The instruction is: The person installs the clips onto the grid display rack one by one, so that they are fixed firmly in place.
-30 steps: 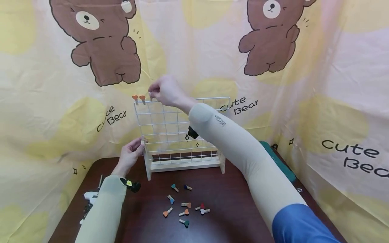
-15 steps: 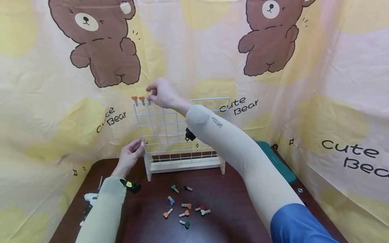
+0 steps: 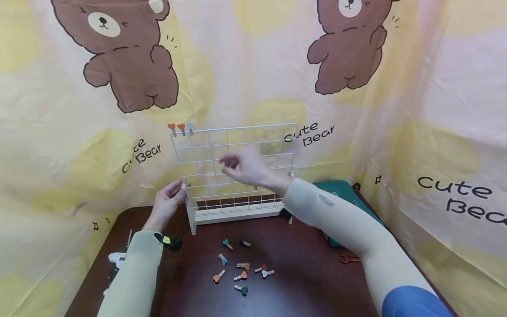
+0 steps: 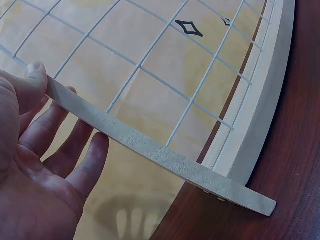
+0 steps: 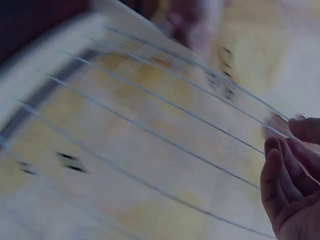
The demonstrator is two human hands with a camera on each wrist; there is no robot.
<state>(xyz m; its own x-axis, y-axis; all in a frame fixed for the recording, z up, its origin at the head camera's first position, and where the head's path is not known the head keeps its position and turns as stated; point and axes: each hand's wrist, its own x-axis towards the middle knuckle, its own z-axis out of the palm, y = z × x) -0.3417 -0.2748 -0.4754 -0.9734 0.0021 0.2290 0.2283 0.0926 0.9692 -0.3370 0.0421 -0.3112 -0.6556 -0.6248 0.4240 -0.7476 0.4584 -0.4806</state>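
Gripping on one side, hovering on the other! Pinching with the left hand [image 3: 168, 200], out at the end of a forward-stretched left arm [image 3: 132, 275], with the thumb [image 4: 34, 87] opposite the fingers [image 4: 92, 157] and gaps showing between them. Over to the right hand [image 3: 245, 167]: held up in mid-air, higher than the left, on a right arm [image 3: 348, 224] bent at the elbow [image 3: 372, 253] and slanted across toward the left, with loosely curled fingers and the thumb close to the fingertips [image 5: 273, 150].
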